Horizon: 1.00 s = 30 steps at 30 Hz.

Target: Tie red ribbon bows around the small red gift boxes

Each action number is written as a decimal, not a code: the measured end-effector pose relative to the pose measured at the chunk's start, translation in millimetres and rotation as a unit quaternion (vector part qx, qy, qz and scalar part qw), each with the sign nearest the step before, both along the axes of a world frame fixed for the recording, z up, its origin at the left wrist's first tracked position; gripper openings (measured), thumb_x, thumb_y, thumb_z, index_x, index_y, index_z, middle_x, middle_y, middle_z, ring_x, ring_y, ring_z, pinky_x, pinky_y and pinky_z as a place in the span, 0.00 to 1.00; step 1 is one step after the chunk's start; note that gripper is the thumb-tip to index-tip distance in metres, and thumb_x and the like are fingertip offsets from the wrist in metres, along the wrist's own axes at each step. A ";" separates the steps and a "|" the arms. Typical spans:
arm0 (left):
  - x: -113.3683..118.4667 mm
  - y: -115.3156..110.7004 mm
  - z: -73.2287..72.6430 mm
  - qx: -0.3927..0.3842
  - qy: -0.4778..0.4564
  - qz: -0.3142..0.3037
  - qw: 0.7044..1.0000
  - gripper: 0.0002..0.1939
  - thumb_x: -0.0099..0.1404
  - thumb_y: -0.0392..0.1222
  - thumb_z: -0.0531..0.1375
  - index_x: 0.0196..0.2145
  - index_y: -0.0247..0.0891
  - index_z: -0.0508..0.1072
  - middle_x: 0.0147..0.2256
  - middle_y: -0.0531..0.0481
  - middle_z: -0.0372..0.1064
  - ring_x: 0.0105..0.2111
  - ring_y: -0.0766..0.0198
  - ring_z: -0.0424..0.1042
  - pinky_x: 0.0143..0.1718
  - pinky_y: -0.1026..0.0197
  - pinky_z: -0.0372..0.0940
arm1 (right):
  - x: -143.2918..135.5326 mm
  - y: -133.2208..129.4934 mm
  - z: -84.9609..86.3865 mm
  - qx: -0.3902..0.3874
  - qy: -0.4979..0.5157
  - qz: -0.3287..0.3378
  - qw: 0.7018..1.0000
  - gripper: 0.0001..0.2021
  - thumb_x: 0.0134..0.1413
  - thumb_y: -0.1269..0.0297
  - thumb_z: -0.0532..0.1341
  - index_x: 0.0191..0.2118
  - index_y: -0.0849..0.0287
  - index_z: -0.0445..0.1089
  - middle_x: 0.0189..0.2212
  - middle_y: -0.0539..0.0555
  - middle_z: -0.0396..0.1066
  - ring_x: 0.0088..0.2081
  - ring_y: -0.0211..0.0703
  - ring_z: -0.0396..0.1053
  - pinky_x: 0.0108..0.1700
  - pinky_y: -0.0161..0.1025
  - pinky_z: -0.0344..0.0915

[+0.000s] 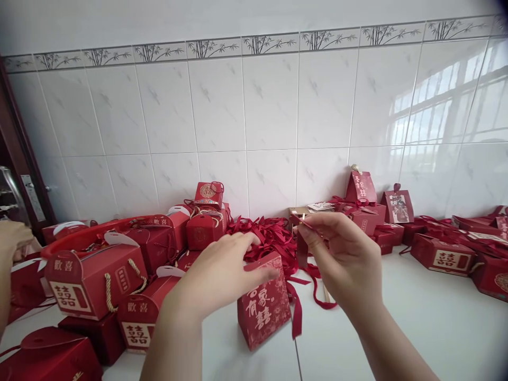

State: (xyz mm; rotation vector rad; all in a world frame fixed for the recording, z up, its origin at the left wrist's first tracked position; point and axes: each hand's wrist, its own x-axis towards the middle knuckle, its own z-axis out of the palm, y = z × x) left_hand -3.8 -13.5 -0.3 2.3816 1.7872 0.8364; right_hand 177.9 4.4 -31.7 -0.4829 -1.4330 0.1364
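Note:
My left hand (222,272) is over a small red gift box (265,307) with white Chinese characters. Its thumb crosses in front of the upper part of the box, and the fingers are spread apart; I cannot tell whether they touch it. The box sits at a slight angle on the white table and has a peaked top. To its right, my right hand (341,259) is raised in a pinch on a dark red ribbon (302,251) that hangs down. A tiny pale tip shows at its fingertips. Behind both hands lies a heap of loose red ribbons (273,235).
Red gift boxes with rope handles (93,280) crowd the left side around a red tray (89,237). More boxes (442,255) line the right and back. Another person's hand (18,238) is at the far left. A tiled wall (273,106) closes the back.

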 end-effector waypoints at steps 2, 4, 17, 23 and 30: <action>-2.8 8.2 -3.5 -0.057 0.088 0.041 0.994 0.24 0.45 0.54 0.66 0.40 0.44 0.72 0.34 0.47 0.73 0.33 0.50 0.72 0.26 0.59 0.62 | 0.4 0.3 0.1 -0.016 0.014 0.008 1.000 0.06 0.52 0.73 0.62 0.36 0.55 0.70 0.31 0.51 0.73 0.34 0.41 0.72 0.36 0.39 0.71; -1.8 17.3 -7.6 -0.107 0.136 0.048 0.984 0.26 0.40 0.48 0.69 0.40 0.44 0.72 0.33 0.48 0.73 0.31 0.51 0.72 0.24 0.61 0.60 | 0.4 -0.5 1.5 -0.023 0.017 0.012 1.000 0.06 0.52 0.72 0.62 0.36 0.55 0.70 0.31 0.50 0.72 0.34 0.41 0.71 0.37 0.39 0.70; -4.7 45.8 -7.2 0.030 -0.098 -0.031 0.994 0.29 0.55 0.35 0.60 0.54 0.50 0.64 0.40 0.50 0.73 0.37 0.57 0.74 0.36 0.59 0.67 | 5.8 -5.1 6.6 -0.143 0.042 0.073 0.986 0.03 0.52 0.63 0.64 0.33 0.54 0.71 0.33 0.52 0.71 0.36 0.44 0.70 0.34 0.40 0.69; 9.1 17.5 8.7 0.180 -0.313 -0.085 0.928 0.10 0.60 0.45 0.60 0.41 0.43 0.72 0.37 0.49 0.73 0.37 0.59 0.73 0.40 0.58 0.68 | 7.4 3.1 7.0 -0.130 0.041 0.043 0.990 0.04 0.47 0.60 0.67 0.30 0.52 0.74 0.53 0.55 0.63 0.61 0.55 0.52 0.57 0.54 0.58; 33.1 18.0 1.2 0.188 -0.460 -0.212 0.841 0.05 0.65 0.44 0.57 0.38 0.43 0.66 0.35 0.51 0.70 0.31 0.66 0.71 0.32 0.63 0.69 | 0.4 -0.2 3.5 -0.157 0.020 0.189 0.969 0.05 0.50 0.59 0.65 0.32 0.53 0.73 0.34 0.52 0.71 0.41 0.46 0.69 0.43 0.46 0.70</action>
